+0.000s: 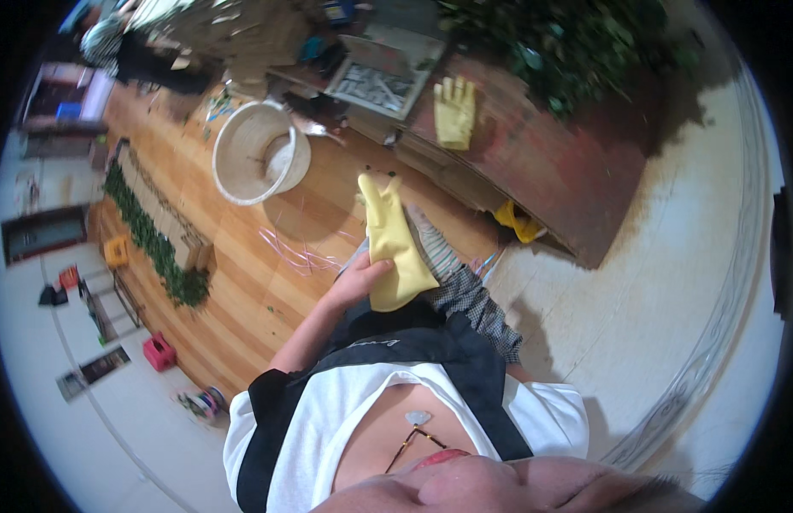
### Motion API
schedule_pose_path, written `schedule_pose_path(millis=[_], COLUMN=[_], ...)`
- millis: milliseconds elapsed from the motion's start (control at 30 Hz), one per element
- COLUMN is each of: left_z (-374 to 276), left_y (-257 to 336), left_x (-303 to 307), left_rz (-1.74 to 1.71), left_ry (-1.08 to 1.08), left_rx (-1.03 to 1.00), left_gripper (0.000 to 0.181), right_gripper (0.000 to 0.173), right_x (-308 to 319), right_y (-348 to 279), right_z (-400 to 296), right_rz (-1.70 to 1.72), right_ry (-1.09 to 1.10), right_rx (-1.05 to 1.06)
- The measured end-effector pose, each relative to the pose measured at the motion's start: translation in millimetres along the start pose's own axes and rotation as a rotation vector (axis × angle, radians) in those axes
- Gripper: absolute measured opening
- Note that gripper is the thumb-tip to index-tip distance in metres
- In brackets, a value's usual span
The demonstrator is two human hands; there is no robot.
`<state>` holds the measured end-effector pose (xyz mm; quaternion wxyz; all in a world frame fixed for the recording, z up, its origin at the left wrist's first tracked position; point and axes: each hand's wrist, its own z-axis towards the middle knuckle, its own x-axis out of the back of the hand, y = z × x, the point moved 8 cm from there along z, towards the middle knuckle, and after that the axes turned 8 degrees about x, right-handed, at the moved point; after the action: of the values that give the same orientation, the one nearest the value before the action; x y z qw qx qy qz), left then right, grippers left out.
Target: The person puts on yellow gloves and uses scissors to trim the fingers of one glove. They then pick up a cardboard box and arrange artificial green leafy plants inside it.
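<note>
A yellow rubber glove [396, 250] is held in front of my body, its fingers towards the top of the picture and its cuff towards me. My bare left hand [361, 280] grips the left side near the cuff, thumb on top. Along the glove's right edge is my right hand [436, 249], in a pale striped fabric glove below a checked sleeve cover; its fingers point forward and are partly hidden, so its hold is unclear. Another yellow glove [455, 115] lies on the reddish-brown tabletop [563, 186], ahead and right.
A white plastic bucket [226, 157] stands on the wood floor, near pink strands [294, 250]. Leafy greenery [582, 58] covers the table's far part, beside an open box [377, 86] of small items. Cardboard boxes [156, 205] with greenery stand left. A person [104, 45] is at upper left.
</note>
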<state>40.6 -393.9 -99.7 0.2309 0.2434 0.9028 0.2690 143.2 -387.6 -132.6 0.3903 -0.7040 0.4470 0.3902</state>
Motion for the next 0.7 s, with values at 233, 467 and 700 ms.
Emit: schedule_pose_path(millis=[233, 467, 700], left_z=[-24.3, -31.4, -16.9], left_y=[13.5, 80.4, 106.5], left_x=[86.5, 191.0, 251.8], left_rz=[-0.300, -0.252, -0.331], left_ry=[0.009, 0.045, 0.122], left_rx=[-0.136, -0.202, -0.216], left_gripper=[0.040, 0.033, 0.033], right_gripper=[0.042, 0.040, 0.048], right_x=[-82.1, -96.0, -74.7], right_y=[-51.7, -12.0, 32.6], right_z=[87.6, 172.0, 205.1], right_rz=[-0.705, -0.536, -0.108], right_ry=[-0.079, 0.027, 0.065], right_rx=[0.472, 0.399, 0.301])
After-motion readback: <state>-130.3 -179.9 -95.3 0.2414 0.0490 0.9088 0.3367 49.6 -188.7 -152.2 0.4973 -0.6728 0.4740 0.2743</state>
